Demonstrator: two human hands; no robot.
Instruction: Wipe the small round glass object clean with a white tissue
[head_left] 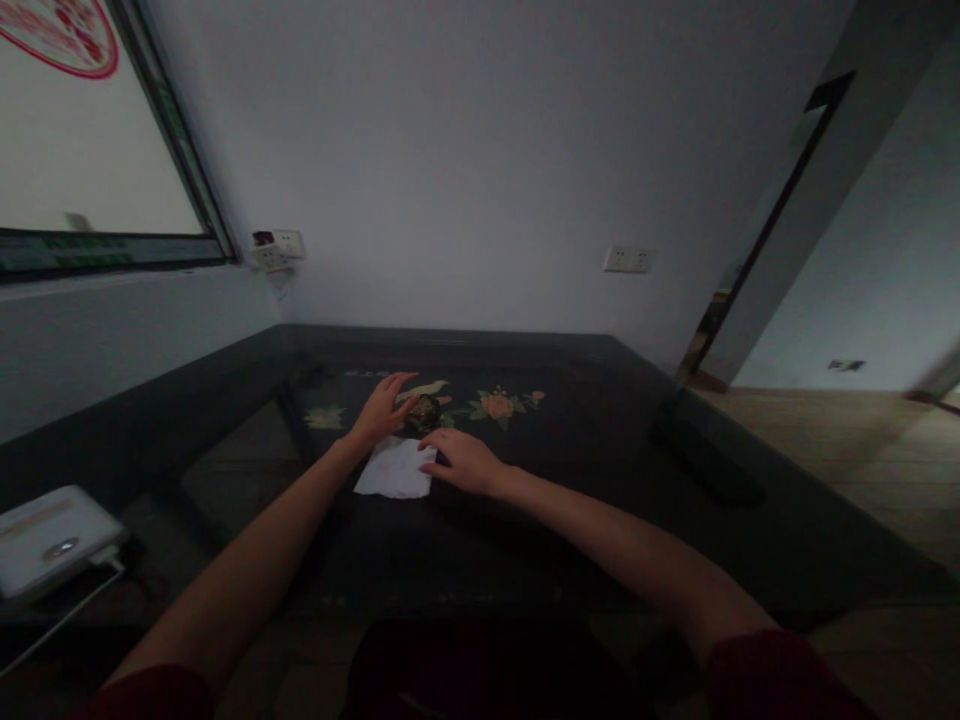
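A small white sheet of paper (395,469) lies on a dark table (570,480) painted with flowers. My right hand (466,463) rests flat on the paper's right edge, fingers stretched out. My left hand (382,408) reaches just beyond the paper, fingers extended, touching a small dark round object (425,412) that sits at the paper's far edge. I cannot make out what that object is in the dim light.
A white device (49,540) with a cable lies at the near left. A dark elongated object (705,455) lies on the table's right side. Wall sockets (627,260) sit on the back wall; a window is at the upper left. Wooden floor lies to the right.
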